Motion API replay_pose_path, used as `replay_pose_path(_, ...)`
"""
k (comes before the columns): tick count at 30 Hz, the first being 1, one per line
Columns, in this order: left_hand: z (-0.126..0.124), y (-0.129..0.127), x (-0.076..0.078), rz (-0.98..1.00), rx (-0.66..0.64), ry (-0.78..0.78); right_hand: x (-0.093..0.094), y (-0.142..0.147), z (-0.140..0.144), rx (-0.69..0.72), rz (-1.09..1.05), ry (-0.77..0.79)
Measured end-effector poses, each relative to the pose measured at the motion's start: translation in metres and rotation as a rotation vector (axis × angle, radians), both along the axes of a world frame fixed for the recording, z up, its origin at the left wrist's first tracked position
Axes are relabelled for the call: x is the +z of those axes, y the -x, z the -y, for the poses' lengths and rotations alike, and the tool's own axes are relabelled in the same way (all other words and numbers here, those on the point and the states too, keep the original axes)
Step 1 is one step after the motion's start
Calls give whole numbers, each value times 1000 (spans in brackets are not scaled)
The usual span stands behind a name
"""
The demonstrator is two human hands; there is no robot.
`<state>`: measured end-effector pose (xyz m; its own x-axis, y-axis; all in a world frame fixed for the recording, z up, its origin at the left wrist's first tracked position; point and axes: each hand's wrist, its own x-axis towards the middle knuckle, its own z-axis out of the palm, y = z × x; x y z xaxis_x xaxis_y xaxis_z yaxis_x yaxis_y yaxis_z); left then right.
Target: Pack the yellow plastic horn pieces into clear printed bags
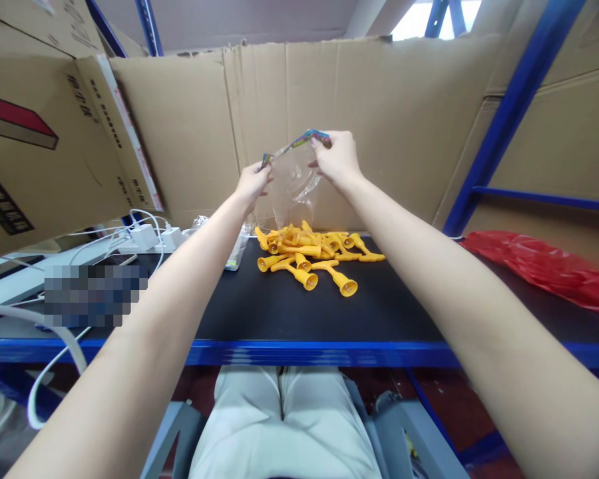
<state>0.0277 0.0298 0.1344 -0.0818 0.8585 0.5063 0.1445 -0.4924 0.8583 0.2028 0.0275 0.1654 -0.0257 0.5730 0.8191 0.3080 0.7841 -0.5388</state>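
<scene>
A clear plastic bag (294, 189) with a colourful printed strip along its top hangs between my two raised hands. Closed on the strip's left end is my left hand (253, 183). My right hand (340, 159) pinches the strip's right end, a little higher up. Below the bag, a heap of yellow plastic pieces (299, 251) lies on the black tabletop; each has a stem and a flared, bell-like end. The bag's lower edge reaches down near the heap, and I cannot tell whether it touches. Whether anything is inside the bag is unclear.
Past my left forearm lie clear plastic packets (237, 249). White chargers with cables (144, 237) and a blurred-out object (94, 293) are farther left. A red plastic bag (539, 266) lies at the right. Cardboard (404, 113) walls the back, and a blue frame edge (319, 354) runs along the front.
</scene>
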Motion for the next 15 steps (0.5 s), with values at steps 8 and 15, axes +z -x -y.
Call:
replay_pose_path(8,43,15,-4,402,-399,-208,-10,-20,35,127,-16,-339)
replay_pose_path(15,41,24,-76,538,-378,245,-87,-35,43,232,111,-140)
